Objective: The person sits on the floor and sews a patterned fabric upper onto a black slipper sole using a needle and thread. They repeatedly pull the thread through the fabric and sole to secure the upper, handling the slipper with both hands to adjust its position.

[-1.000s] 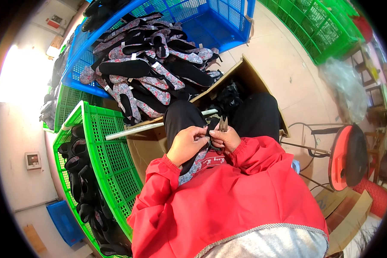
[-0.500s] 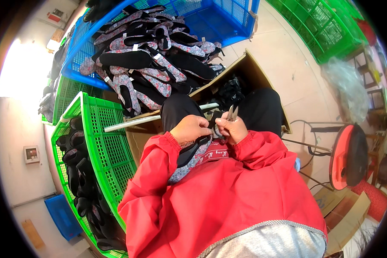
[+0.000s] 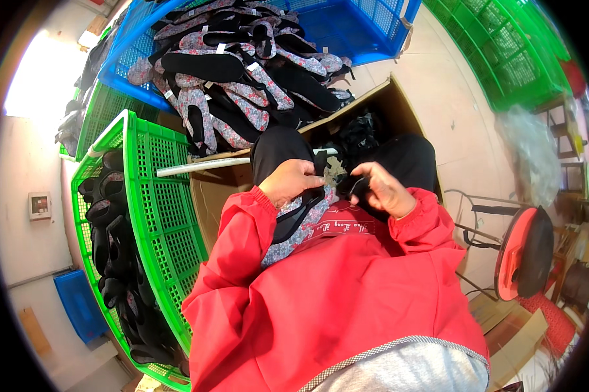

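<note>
I am pinching one end of a slipper (image 3: 314, 212) over my lap, the thumb and fingers of my left hand (image 3: 288, 179) closing on its edge with little gap showing. The slipper, floral outside and black inside, is slanting from those fingertips down toward my left forearm, lying against my red smock (image 3: 347, 287). A mottled olive scrap (image 3: 334, 171) is showing just beyond the same fingertips.

To the right of them, my right hand (image 3: 391, 195) is hanging apart from the slipper, its fingers curling, half bent, around a dark piece (image 3: 359, 188); blur is keeping me from telling what it is.

Left of my left fingers, a white bar (image 3: 206, 166) is reaching toward a green crate (image 3: 170, 196) in which black footwear (image 3: 118, 255) is lying heaped. Beyond both hands, a carton (image 3: 409, 114) is standing past my knees, a black bag (image 3: 360, 129) sitting inside, and farther off a pile of floral slippers (image 3: 203, 65) is filling part of a blue crate (image 3: 399, 46). Well to the right of my right fingers, a round red stool (image 3: 509, 251) is standing tilted in view.
</note>
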`<action>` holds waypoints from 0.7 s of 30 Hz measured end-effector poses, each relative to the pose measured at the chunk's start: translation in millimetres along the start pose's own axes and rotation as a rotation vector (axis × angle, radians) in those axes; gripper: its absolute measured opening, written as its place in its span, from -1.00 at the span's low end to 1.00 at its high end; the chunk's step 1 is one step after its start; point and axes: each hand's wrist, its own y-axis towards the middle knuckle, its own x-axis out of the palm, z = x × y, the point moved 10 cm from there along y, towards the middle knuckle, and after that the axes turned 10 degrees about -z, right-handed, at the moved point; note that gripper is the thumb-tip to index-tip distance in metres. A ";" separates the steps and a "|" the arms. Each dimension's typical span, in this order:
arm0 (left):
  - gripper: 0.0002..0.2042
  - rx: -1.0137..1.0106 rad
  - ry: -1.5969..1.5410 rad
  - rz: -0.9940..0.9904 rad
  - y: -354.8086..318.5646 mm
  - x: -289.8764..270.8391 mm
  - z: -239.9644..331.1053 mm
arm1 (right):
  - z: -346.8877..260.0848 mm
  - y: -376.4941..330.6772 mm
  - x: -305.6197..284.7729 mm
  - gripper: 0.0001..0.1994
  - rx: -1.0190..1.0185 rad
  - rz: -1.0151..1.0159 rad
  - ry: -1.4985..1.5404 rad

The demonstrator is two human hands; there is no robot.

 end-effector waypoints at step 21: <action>-0.75 0.025 -0.193 -0.046 14.8 2.5 -6.5 | 46.7 31.3 22.6 -0.86 0.453 -0.121 -0.195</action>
